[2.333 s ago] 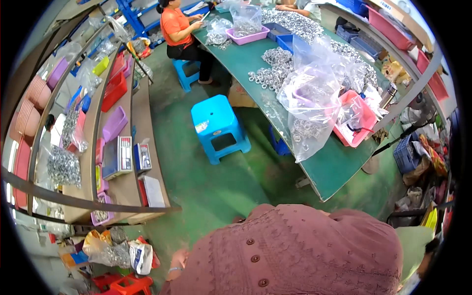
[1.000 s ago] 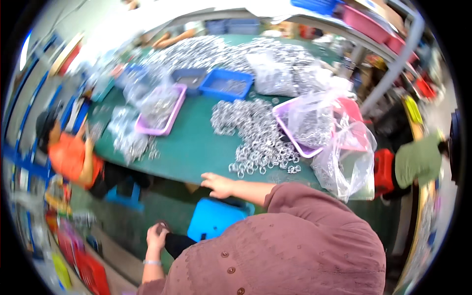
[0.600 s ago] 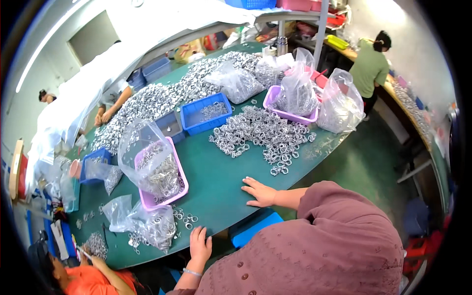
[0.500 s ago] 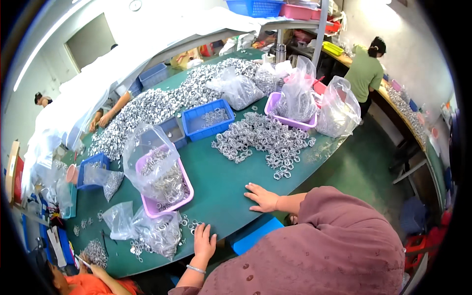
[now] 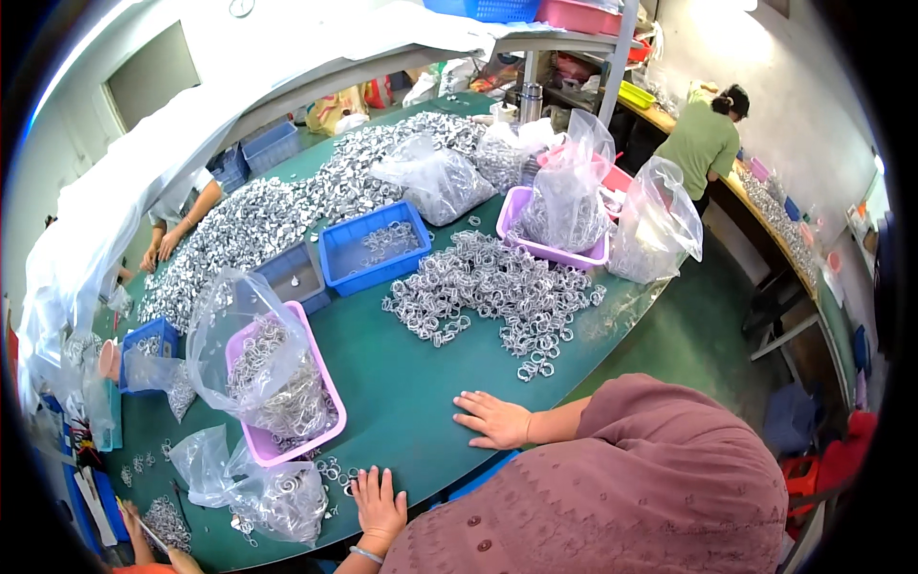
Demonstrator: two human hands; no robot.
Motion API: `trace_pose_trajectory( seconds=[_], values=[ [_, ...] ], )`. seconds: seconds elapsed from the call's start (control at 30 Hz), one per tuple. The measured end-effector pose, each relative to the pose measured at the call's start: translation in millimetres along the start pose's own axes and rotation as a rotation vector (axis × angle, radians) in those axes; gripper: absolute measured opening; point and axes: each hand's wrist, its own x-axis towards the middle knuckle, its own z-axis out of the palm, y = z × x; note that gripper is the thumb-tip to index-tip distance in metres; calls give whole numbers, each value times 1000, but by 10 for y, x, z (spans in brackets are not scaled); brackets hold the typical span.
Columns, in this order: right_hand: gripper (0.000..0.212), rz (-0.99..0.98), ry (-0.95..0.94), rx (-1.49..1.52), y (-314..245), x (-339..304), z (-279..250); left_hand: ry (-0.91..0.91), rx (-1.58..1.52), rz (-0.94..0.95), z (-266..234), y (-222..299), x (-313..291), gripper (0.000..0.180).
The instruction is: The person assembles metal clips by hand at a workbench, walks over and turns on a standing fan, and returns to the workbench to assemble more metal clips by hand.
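Head view. Right hand [image 5: 492,421]: bare, flat on dark-green tabletop [image 5: 402,392], fingers spread, empty. Loose heap of silvery metal rings [image 5: 497,292]: at twelve o'clock from right hand, apart. Left hand [image 5: 380,512]: bare, at tabletop's edge, fingers parted, empty. Clear plastic bag of silvery rings [image 5: 287,502]: near, at nine o'clock from left hand. Lilac rectangular plastic tray [image 5: 325,378]: at eleven.

Open tabletop [image 5: 387,378] stretches to the obstructing ring pile [image 5: 497,287].
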Motion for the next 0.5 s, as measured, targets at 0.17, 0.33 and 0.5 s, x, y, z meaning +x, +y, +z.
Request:
trace_pose_trajectory(
  seconds=[0.17,0.33,0.5],
  values=[
    [53,-14,-27,19,56,9,5,2,51,-4,135,-90,-9,48],
    [57,-32,-30,3,118,62,107,54,104,27,197,-214,-2,48],
    [56,-50,35,5,39,-42,143,91,180,68,326,-303,-179,49]
  ],
)
